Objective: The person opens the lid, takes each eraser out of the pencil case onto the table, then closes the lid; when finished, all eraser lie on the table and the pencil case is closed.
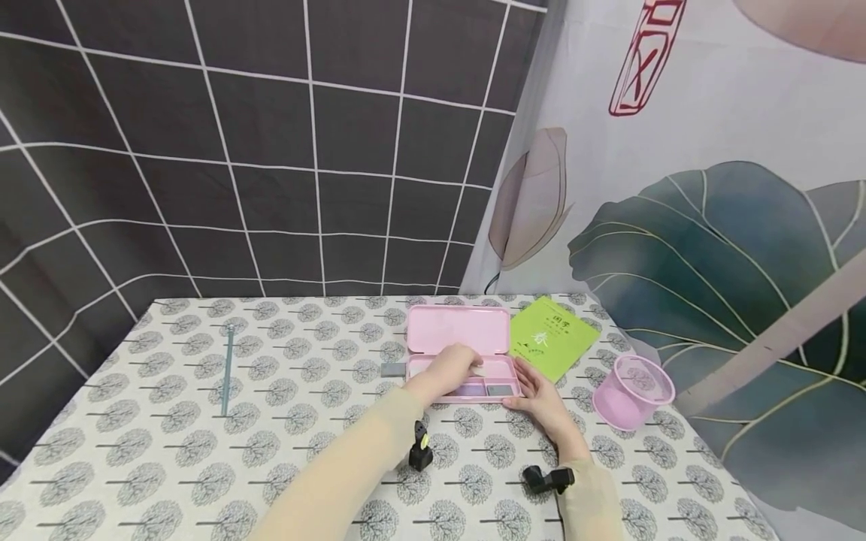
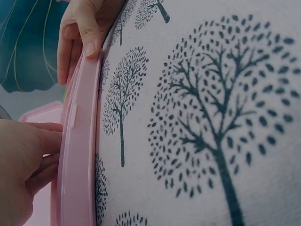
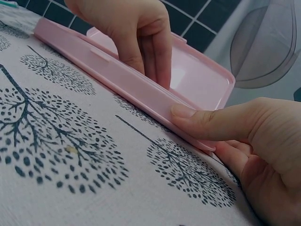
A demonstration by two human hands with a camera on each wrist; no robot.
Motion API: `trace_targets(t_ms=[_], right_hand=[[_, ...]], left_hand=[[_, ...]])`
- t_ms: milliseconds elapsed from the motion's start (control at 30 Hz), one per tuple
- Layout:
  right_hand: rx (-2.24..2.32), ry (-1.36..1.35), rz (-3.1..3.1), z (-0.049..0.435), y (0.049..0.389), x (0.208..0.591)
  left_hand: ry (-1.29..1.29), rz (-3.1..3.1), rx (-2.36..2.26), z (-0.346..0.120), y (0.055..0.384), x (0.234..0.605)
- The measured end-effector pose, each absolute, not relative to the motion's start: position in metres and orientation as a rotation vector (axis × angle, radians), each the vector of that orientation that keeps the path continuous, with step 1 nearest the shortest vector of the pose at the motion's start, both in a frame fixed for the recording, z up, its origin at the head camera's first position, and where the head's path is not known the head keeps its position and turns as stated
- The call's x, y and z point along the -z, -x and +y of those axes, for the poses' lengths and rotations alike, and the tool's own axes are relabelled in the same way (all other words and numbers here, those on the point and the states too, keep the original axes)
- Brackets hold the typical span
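Observation:
A pink pencil case (image 1: 458, 330) lies on the patterned cloth, its lid tipped back and its inside split into compartments. Into it reaches my left hand (image 1: 449, 370), fingers pointing down behind the front wall; a small whitish thing (image 1: 477, 370) shows beside the fingertips, and I cannot tell whether they pinch it. At the right end, my right hand (image 1: 543, 402) grips the case, its thumb (image 3: 197, 120) pressed to the front wall and its fingers around the corner. The front compartments hold a purple piece (image 1: 470, 390) and a grey block (image 1: 501, 390).
A grey rectangular piece (image 1: 393, 370) lies against the case's left side. Farther left is a slim blue-green pen (image 1: 227, 372). A green booklet (image 1: 551, 338) lies right of the lid, and a pink cup (image 1: 619, 404) stands near the table's right edge.

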State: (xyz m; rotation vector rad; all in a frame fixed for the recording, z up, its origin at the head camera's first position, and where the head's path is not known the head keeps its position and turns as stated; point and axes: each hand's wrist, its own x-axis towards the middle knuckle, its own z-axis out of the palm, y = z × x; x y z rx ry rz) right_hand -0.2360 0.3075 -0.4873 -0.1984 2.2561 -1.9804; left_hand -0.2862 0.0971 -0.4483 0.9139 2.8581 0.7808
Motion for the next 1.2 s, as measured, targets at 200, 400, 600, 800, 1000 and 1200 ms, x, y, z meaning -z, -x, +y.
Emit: trace_targets(t_ms=[200,400,600,800,1000,1200], right_hand=[[1.975,0.203,2.263,0.309,0.238,0.489],[1.967,0.221,2.272,0.309,0.238,0.490],[1.960,0.205,2.273,0.309,0.238,0.491],[1.968,0.196,2.266,0.310,0.237,0.491],[1.970,0.208,2.265,0.310,0.236,0.491],[1.971,0.204,2.270,0.309,0.237,0.491]], left_hand=[[-0.914,2.891,-0.794,0.096,0.287,0.453],[-0.944,2.944,-0.832,0.092,0.285,0.453],[-0.957,2.937,-0.928,0.091,0.283,0.450],[-0.935,2.878,-1.074,0.086,0.280,0.447],[-0.880,2.815,-1.195,0.077,0.276,0.446],[-0.856,2.793,-1.263,0.063,0.274,0.445]])
